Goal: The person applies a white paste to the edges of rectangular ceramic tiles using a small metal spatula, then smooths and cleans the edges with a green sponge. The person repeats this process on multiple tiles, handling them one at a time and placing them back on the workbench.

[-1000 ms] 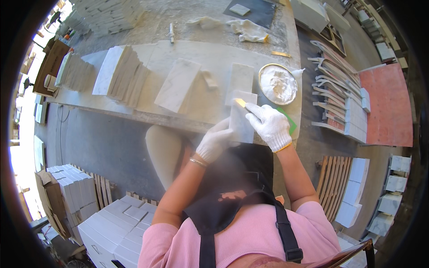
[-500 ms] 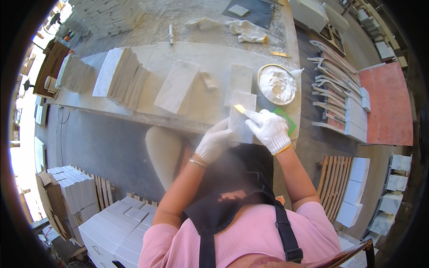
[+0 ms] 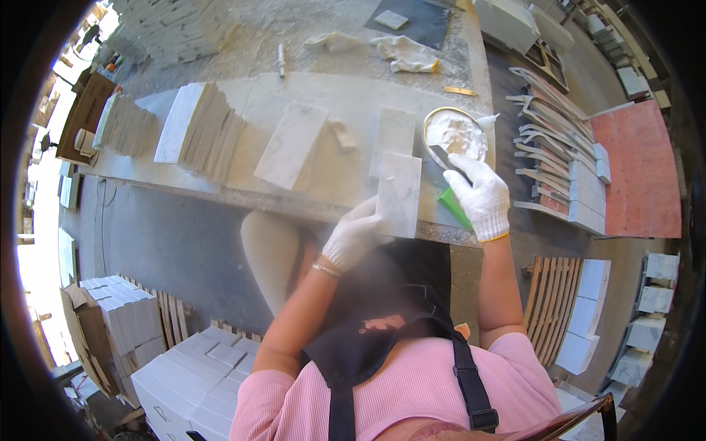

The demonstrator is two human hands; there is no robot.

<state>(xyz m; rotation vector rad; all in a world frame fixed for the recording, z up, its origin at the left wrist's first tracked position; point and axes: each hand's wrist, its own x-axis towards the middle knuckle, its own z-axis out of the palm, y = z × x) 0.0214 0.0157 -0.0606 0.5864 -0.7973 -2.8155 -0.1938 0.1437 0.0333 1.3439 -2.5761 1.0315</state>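
Note:
Gloved in white, my left hand [image 3: 353,237] grips the left edge of a white-grey marble tile [image 3: 399,195], whose far end overlaps another pale tile [image 3: 395,132] on the worktable. My right hand [image 3: 478,195], also gloved, holds a putty knife [image 3: 440,156] with its dark-looking blade at the near rim of a round bowl [image 3: 426,126]. White paste [image 3: 457,136] fills the bowl. The handle is hidden in my fingers. A green flat piece [image 3: 454,208] lies beside my right hand, partly covered by it.
A slanted marble tile [image 3: 292,143] and a small block [image 3: 343,135] lie left on the table [image 3: 243,184]. Tile stacks [image 3: 193,125] stand farther left. Discarded gloves [image 3: 408,54] and a yellowish strip [image 3: 460,91] lie behind. Boxes and pallets [image 3: 548,309] surround me.
My right hand has moved right with the putty knife, away from the tile to the paste bowl. The bowl's near rim looks tipped or partly covered. My left hand stays on the tile.

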